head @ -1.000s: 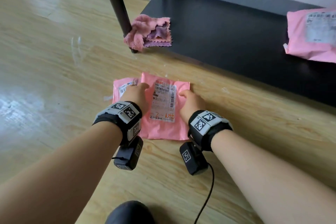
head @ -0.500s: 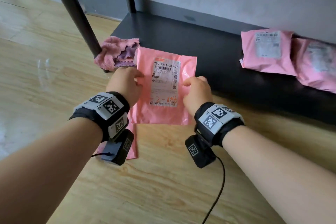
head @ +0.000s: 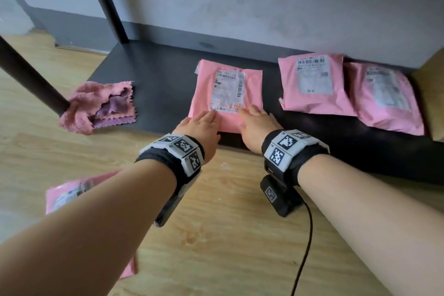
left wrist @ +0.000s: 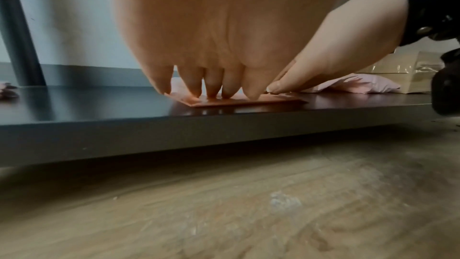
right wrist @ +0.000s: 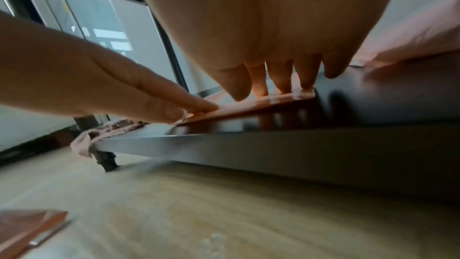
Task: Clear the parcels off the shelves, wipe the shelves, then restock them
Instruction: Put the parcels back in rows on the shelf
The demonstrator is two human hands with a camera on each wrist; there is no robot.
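Black bottom shelf (head: 156,84) against grey wall (head: 264,2), wooden floor (head: 216,247).

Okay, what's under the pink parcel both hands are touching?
The pink parcel lies flat on the black shelf; its underside is hidden. Left hand and right hand rest on its near edge.

A grey plastered wall (head: 264,2) with a darker grey skirting band (head: 72,24) rises behind pale wood-plank flooring (head: 216,247). Dark metal uprights (head: 105,0) stand before it. Daylight falls softly; the right wrist view shows glazed panels (right wrist: 104,32).
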